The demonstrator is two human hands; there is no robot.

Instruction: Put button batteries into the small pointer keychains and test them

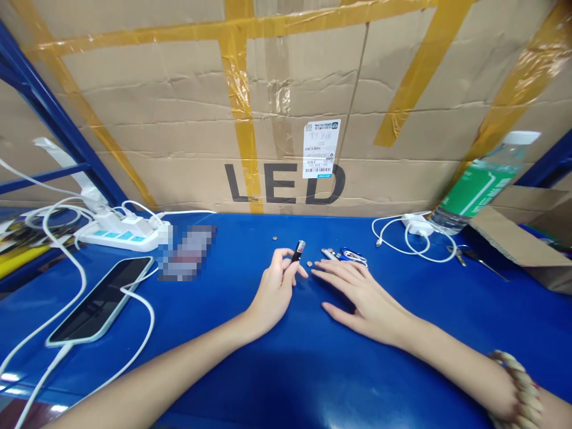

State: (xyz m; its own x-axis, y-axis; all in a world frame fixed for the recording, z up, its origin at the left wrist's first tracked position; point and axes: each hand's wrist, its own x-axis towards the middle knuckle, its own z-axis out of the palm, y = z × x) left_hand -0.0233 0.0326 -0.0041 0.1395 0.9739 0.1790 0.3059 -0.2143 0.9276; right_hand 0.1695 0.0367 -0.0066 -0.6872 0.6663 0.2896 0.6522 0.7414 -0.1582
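Note:
My left hand (277,287) is closed around a small black tube (298,250) with a silver end and a light label, resembling a mini torch or laser pointer. The tube points up and away from me. My right hand (353,286) is open, palm down, its fingers spread low over the blue table. Just beyond its fingertips lies a small round disc (309,263), like a button cell or coin. A second disc (274,238) rests farther back on the left. Small silver pieces (329,254) and a blue-and-white looped cord (353,256) lie behind my right hand, partly hidden by it.
On the left, a phone (105,298) with a white cable sits near a loaded power strip (125,235). A large carton (179,119) walls off the back. At right stand a water bottle (480,185), a white charger (417,224) and an open cardboard box (513,238).

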